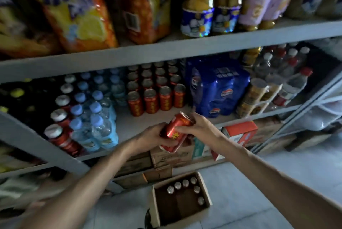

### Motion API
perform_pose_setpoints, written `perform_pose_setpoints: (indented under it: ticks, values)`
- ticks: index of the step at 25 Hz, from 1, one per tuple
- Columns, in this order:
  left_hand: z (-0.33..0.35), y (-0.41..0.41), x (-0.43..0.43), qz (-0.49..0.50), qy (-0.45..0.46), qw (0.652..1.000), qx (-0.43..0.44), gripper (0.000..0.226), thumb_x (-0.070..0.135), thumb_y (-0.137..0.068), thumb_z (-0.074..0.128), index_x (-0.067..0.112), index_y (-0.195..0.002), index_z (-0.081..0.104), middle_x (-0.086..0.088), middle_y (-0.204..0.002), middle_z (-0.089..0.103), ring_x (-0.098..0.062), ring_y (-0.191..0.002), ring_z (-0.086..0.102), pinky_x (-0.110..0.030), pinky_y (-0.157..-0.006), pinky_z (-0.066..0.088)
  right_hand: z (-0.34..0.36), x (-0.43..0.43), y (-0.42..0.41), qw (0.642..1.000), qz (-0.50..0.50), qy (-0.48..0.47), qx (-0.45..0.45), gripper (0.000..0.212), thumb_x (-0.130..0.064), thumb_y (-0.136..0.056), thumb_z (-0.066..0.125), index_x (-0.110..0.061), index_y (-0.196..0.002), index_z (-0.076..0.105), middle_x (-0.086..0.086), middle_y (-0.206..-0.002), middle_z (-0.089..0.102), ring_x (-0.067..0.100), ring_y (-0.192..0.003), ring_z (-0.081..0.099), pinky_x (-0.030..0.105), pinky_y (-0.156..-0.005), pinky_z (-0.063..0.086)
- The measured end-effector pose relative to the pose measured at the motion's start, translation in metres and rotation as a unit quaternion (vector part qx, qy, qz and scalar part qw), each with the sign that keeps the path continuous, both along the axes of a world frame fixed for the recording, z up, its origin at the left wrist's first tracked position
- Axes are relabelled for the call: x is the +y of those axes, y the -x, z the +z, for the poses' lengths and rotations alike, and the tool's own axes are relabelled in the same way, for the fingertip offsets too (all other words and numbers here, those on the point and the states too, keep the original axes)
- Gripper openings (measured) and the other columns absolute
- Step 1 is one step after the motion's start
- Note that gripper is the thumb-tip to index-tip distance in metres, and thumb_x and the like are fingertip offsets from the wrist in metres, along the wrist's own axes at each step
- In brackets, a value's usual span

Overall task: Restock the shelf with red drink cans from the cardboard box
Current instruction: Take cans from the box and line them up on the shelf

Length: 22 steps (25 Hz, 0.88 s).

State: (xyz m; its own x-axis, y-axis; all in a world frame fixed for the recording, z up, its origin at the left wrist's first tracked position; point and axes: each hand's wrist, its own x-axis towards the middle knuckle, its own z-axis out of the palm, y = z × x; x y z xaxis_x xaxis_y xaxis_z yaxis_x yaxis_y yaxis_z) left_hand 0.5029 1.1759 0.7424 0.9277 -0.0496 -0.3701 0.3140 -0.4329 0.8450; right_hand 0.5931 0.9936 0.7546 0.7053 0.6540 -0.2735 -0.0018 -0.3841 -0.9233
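Red can (178,126), tilted, top end toward the shelf (123,126), is held between both hands just in front of the middle board.

Right hand (198,126): fingers and thumb curled round the can's upper half.

Left hand (151,136): fingers curled round the can's bottom end. What looks like a second can (169,148) is clamped underneath in the same grip, though blur makes the count uncertain. Neither hand is free.

On the shelf: a block of shelved cans (157,97), upright, four across and several rows deep. Bare board lies in front of that block, just beyond the hands. A blue pack (218,89) sits close on the right, blue-capped bottles (96,117) close on the left.

Cardboard box (175,208): open on the floor below the arms. A few boxed cans (185,182) stand along its far and right sides, and most of its bottom is bare. Judgement: the restock is well along, with a few loads left.

Risks from here:
- Shared grip. When one hand lets go to place its can, the lower can could slip out and drop to the floor or dent on the box rim.
- Tilt. If the can is set down before it is upright, it could topple into the front row and knock neighbours over.
- Tight slot. Knuckles could nudge the blue pack or a bottle while reaching in.
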Motion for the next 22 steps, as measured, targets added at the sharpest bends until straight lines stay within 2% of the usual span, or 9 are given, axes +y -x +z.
perform_pose_setpoints:
  ticks: [2,3,4,6,8,11,14,18,22]
  values:
    - [-0.011,0.009,0.018,0.051,0.024,0.998,-0.011,0.054,0.034,-0.078,0.078,0.027,-0.124,0.051,0.016,-0.113,0.063,-0.002,-0.107,0.058,-0.015,-0.087,0.044,-0.002,0.033,-0.006,0.998,0.030,0.041,-0.048,0.047,-0.038,-0.069,0.085,-0.024,-0.108,0.063,-0.008,-0.098,0.071,0.005,-0.092,0.067,0.018,-0.075,0.051]
    - [-0.020,0.011,0.028,0.077,0.007,0.997,-0.025,0.053,0.036,-0.078,0.077,0.028,-0.124,0.051,0.016,-0.113,0.063,-0.002,-0.106,0.059,-0.016,-0.086,0.044,-0.004,0.050,-0.009,0.994,0.035,0.068,-0.082,0.059,-0.044,-0.063,0.085,-0.024,-0.113,0.061,-0.008,-0.104,0.069,0.007,-0.097,0.066,0.021,-0.079,0.052]
    - [-0.031,0.012,0.039,0.102,-0.024,0.994,-0.034,0.054,0.039,-0.078,0.077,0.027,-0.124,0.052,0.013,-0.114,0.065,-0.004,-0.106,0.061,-0.020,-0.086,0.046,-0.009,0.067,-0.013,0.987,0.037,0.098,-0.122,0.069,-0.050,-0.058,0.084,-0.025,-0.117,0.058,-0.008,-0.108,0.068,0.009,-0.100,0.064,0.024,-0.083,0.052]
    - [-0.049,0.011,0.055,0.148,-0.107,0.983,-0.033,0.062,0.042,-0.080,0.073,0.023,-0.133,0.048,0.003,-0.127,0.063,-0.014,-0.114,0.061,-0.027,-0.093,0.047,-0.017,0.094,-0.018,0.965,0.034,0.148,-0.212,0.072,-0.051,-0.057,0.082,-0.028,-0.120,0.055,-0.007,-0.110,0.066,0.012,-0.101,0.062,0.029,-0.086,0.051]
    - [-0.066,0.012,0.069,0.168,-0.194,0.966,0.011,0.073,0.039,-0.084,0.069,0.015,-0.145,0.035,-0.009,-0.142,0.049,-0.024,-0.128,0.050,-0.031,-0.104,0.040,-0.025,0.121,-0.021,0.950,0.035,0.163,-0.265,0.072,-0.045,-0.061,0.083,-0.028,-0.124,0.051,-0.002,-0.116,0.066,0.018,-0.105,0.062,0.033,-0.087,0.050]
    - [-0.083,0.012,0.080,0.137,-0.247,0.956,0.079,0.085,0.039,-0.089,0.064,0.007,-0.151,0.017,-0.019,-0.152,0.031,-0.032,-0.137,0.037,-0.035,-0.110,0.034,-0.036,0.152,-0.022,0.941,0.064,0.154,-0.293,0.076,-0.035,-0.068,0.083,-0.024,-0.134,0.045,0.003,-0.125,0.065,0.021,-0.111,0.062,0.029,-0.090,0.049]
    - [-0.090,0.011,0.083,0.139,-0.247,0.951,0.127,0.091,0.039,-0.091,0.061,0.008,-0.154,0.003,-0.022,-0.156,0.021,-0.035,-0.138,0.034,-0.040,-0.110,0.036,-0.048,0.169,-0.024,0.939,0.088,0.144,-0.301,0.073,-0.031,-0.072,0.083,-0.023,-0.133,0.045,0.003,-0.127,0.064,0.017,-0.112,0.063,0.024,-0.090,0.046]
    - [-0.087,0.004,0.080,0.181,-0.232,0.947,0.125,0.103,0.035,-0.088,0.066,0.009,-0.154,-0.008,-0.027,-0.154,0.025,-0.038,-0.133,0.042,-0.044,-0.106,0.041,-0.057,0.183,-0.025,0.952,0.102,0.106,-0.268,0.073,-0.027,-0.073,0.082,-0.022,-0.135,0.044,0.001,-0.129,0.063,0.013,-0.111,0.063,0.018,-0.093,0.045]
    - [-0.083,0.000,0.084,0.205,-0.200,0.951,0.118,0.105,0.030,-0.085,0.071,0.007,-0.154,-0.005,-0.026,-0.154,0.024,-0.038,-0.134,0.039,-0.040,-0.109,0.038,-0.059,0.193,-0.023,0.955,0.118,0.071,-0.263,0.077,-0.024,-0.073,0.082,-0.022,-0.138,0.042,0.001,-0.128,0.064,0.014,-0.109,0.064,0.023,-0.095,0.049]
